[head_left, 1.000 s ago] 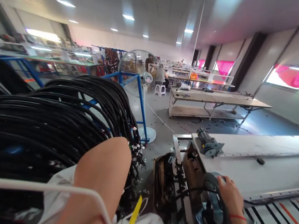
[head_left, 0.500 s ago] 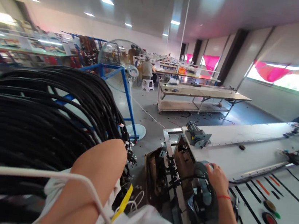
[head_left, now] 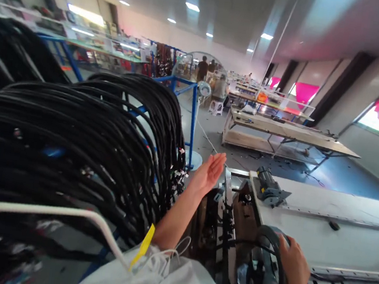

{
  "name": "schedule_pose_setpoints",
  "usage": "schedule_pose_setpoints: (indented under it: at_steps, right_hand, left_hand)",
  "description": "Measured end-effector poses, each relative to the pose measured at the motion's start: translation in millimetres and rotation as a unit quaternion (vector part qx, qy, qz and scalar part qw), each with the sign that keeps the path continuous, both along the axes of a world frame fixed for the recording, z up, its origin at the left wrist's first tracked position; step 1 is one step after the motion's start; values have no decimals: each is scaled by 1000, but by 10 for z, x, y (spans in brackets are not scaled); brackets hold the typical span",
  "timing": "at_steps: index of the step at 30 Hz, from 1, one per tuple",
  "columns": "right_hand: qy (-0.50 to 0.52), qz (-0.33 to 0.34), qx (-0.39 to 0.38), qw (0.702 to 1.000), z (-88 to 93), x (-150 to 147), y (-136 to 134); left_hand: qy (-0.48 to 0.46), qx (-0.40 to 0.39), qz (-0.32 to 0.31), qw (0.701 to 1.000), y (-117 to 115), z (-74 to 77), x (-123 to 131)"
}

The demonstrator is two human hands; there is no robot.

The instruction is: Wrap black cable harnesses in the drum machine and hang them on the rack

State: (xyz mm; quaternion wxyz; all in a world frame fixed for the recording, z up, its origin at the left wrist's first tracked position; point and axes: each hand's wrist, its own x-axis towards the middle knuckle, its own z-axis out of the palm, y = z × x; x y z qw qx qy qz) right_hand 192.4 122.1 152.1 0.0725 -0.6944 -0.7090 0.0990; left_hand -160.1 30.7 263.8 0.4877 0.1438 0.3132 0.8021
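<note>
My left hand (head_left: 210, 172) is raised in front of me with its fingers stretched out and nothing in it. It is between the hanging bundles of black cable harnesses (head_left: 130, 139) and the end of the workbench. My right hand (head_left: 294, 263), with a red string at the wrist, is curled over the rim of a dark grey ring-shaped machine part (head_left: 272, 239) at the bench's near end. A black cable runs into that part from the left. The right fingertips are partly hidden behind the rim.
A grey motor (head_left: 270, 187) sits on the white bench (head_left: 304, 222), near black and red strips. A blue rack frame (head_left: 192, 124) carries the harnesses. Beyond are a long table (head_left: 282, 128), a fan (head_left: 204, 89), a white stool (head_left: 216, 107) and several people. A white cord crosses before me.
My left arm has stretched forward, bringing the hand into view. My right hand is still on the ring-shaped part. The view has swung left, so everything sits further right.
</note>
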Motion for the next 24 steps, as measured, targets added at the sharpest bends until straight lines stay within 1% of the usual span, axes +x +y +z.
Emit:
schedule_pose_setpoints:
  at_steps: [3, 5, 7, 8, 9, 10, 11, 12, 14, 15, 16, 17, 18, 19, 21, 23, 24]
  right_hand:
    - [-7, 2, -2, 1000, 9, 14, 2]
    - [-10, 8, 3, 1000, -7, 22, 18]
    - [-7, 5, 10, 1000, -20, 18, 27]
    - [-1, 2, 17, 1000, -14, 10, 17]
    - [10, -4, 27, 1000, 3, 0, -4]
    - [26, -9, 40, 999, 29, -10, -36]
    - [49, -12, 58, 997, 61, -18, -76]
    - [77, -19, 80, 994, 89, -23, -120]
    - [160, -3, 148, 976, 107, -24, -223]
    - [203, 5, 210, 956, 86, -24, -291]
    - [237, 13, 267, 934, 47, -27, -379]
    - [257, 20, 299, 919, -7, -34, -489]
    - [274, 30, 309, 910, -71, -46, -617]
    - [287, 36, 293, 911, -141, -59, -754]
    - [306, 42, 214, 927, -284, -81, -1010]
    - [319, 33, 132, 938, -422, -94, -1181]
    - [323, 25, 104, 940, -486, -97, -1227]
  left_hand:
    - [0, 13, -23, 1000, 58, -105, 79]
    - [44, 7, -39, 998, 119, -186, 101]
    - [128, -20, -46, 990, 166, -279, 110]
    - [186, -35, -55, 980, 180, -335, 124]
    - [248, -44, -75, 965, 188, -402, 153]
    - [307, -43, -109, 944, 193, -485, 200]
    - [355, -35, -160, 921, 197, -591, 268]
    - [383, -25, -225, 896, 203, -723, 356]
    - [382, -27, -364, 849, 213, -1062, 592]
    - [365, -48, -422, 829, 212, -1258, 735]
    - [345, -76, -466, 811, 200, -1457, 889]
    - [324, -106, -498, 797, 180, -1645, 1050]
    - [306, -131, -518, 788, 155, -1813, 1212]
    - [288, -157, -530, 782, 130, -1955, 1370]
    - [253, -208, -542, 774, 111, -2160, 1661]
    - [228, -259, -551, 760, 140, -2285, 1908]
    - [216, -280, -551, 756, 164, -2329, 2012]
